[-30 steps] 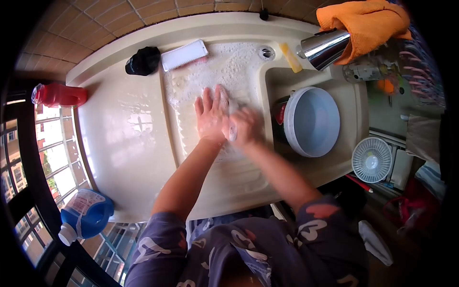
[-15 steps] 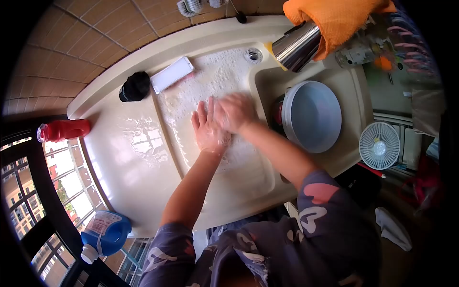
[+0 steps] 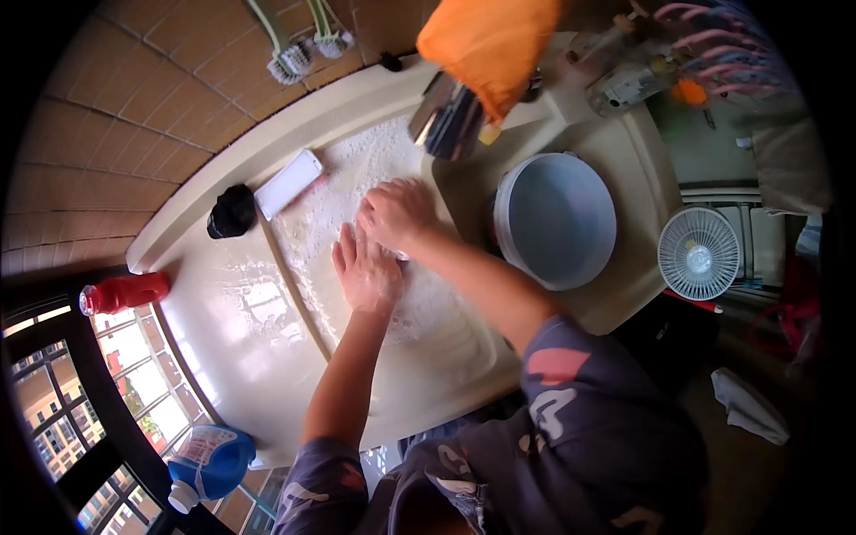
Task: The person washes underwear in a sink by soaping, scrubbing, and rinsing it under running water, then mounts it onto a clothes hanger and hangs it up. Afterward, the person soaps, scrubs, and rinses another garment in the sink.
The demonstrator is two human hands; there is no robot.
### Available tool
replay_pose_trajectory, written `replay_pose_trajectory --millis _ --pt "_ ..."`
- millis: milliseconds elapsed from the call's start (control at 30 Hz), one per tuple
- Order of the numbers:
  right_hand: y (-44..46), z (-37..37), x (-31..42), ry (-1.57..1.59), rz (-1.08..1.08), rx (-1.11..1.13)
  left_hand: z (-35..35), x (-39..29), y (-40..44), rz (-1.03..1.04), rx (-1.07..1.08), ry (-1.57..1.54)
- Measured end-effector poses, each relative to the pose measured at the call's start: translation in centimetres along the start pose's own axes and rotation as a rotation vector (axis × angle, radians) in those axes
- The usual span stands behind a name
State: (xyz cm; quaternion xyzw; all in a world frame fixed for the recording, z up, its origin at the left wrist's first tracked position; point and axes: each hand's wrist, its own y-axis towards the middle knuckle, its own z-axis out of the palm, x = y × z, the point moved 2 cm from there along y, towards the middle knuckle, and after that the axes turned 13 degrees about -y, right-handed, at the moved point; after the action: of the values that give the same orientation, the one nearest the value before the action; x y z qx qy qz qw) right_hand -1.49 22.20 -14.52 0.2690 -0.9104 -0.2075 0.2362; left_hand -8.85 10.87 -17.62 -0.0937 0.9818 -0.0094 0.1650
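Note:
My left hand (image 3: 366,278) lies flat on the wet, soapy sink surface (image 3: 437,334), fingers stretched out and pointing away from me. Against its right side, near the fingers, is my right hand (image 3: 398,214), palm down with its fingers curled. Anything under the right palm is hidden; a small whitish patch shows between the hands, too unclear to name. White suds (image 3: 366,160) spread around and beyond both hands. Just past them at the left lie a white rectangular block (image 3: 290,185) and a black crumpled bundle (image 3: 232,212).
In the right basin stands a round pale tub (image 3: 557,223). Behind it, a shiny metal container (image 3: 448,118) carries an orange cloth (image 3: 489,49). A red bottle (image 3: 125,292) and a blue jug (image 3: 212,462) are at the left. Brushes (image 3: 292,62) hang on the tiled wall.
The view has shifted and turned. My right hand, blurred before, now shows sharply and sits a little farther forward beside the left hand. The left hand stays flat on the surface.

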Motion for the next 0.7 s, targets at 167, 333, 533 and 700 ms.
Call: replay_pose_trajectory --millis 167,333,533,700 --pt "2.6 -0.6 -1.3 0.367 0.622 0.414 -0.9 0.6 -0.5 0.12 -0.216 -0.333" --pt "-0.2 -9.2 -11.1 1.115 1.088 0.178 -8.1 -8.3 1.1 0.131 -0.117 -1.031" --pt "-16.1 -21.6 -26.6 0.184 0.994 -0.028 -3.6 -26.5 7.5 0.373 -0.091 -0.73" --pt "-24.9 -24.0 -24.2 0.129 0.71 0.025 13.3 -31.2 6.9 0.525 0.871 0.32"
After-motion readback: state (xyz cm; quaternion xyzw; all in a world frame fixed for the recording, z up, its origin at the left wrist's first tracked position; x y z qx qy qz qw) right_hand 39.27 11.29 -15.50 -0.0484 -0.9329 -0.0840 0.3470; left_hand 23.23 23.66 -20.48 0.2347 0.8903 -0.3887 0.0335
